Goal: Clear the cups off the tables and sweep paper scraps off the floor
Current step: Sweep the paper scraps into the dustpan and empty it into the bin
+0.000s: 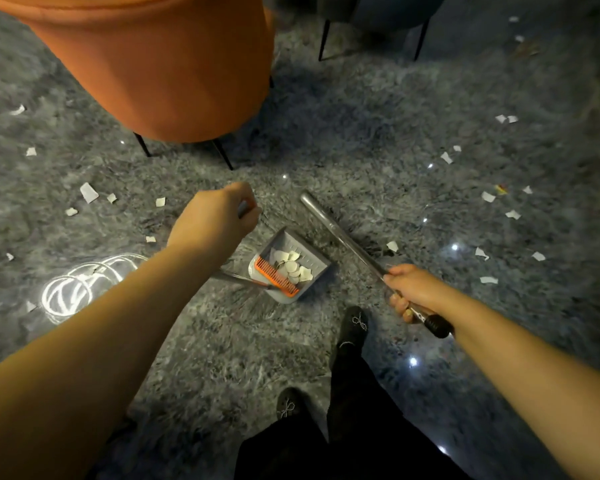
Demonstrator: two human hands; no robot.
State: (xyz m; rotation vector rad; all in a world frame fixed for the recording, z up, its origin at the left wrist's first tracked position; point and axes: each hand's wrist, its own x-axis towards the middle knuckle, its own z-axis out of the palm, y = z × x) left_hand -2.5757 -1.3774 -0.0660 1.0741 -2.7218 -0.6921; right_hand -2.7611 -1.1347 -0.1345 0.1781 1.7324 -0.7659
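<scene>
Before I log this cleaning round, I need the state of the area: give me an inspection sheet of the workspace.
Surface: grey floor, glossy, with light reflections.
Job's things: dustpan on the floor holding white paper scraps; its orange comb inside; metal broom handle; cups nothing seen.
Clutter: loose paper scraps scattered left and right.
Hands: left hand grips the dustpan's handle; right hand grips the broom handle.
Cables: nothing seen.
Surroundings: orange chair ahead, dark chair behind it, person's dark shoes below.
</scene>
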